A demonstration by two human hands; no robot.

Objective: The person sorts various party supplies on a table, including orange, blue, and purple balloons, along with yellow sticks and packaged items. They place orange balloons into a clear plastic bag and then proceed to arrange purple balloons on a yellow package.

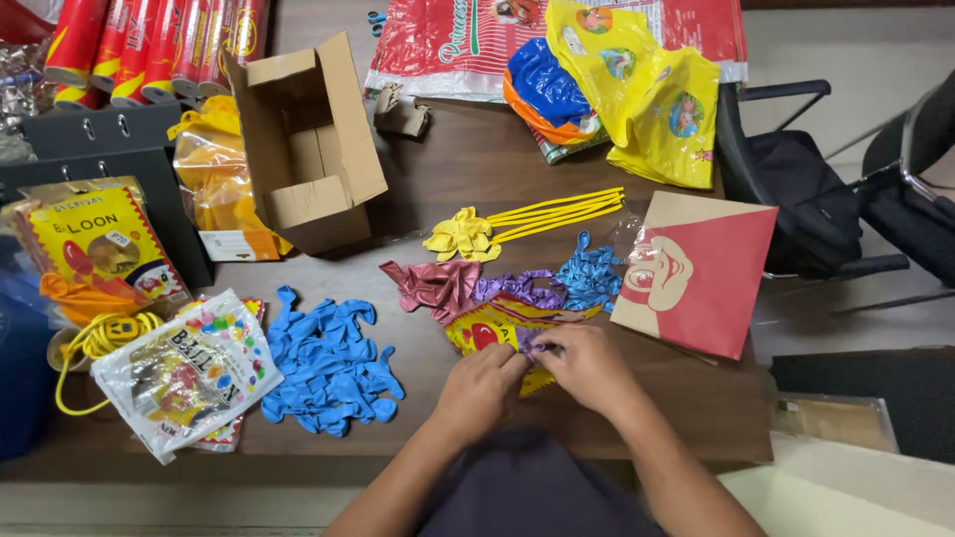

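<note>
Dark wooden table (477, 164) strewn with balloon packs, open cardboard box (303, 139), black chairs (806, 189) alongside, left hand (479, 388) and right hand (587, 366) together pinching a purple balloon (527, 341).

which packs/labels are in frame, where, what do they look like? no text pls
Yellow balloon packet: under both hands, flat, red print.
Clear balloon bag: front left, multicoloured dots.
Yellow-red balloon packet: far left, flat.
Red-and-tan paper bag: right of hands, face drawing.
Open cardboard box: back left, brown.
Red-white plastic bag: back centre.
</note>
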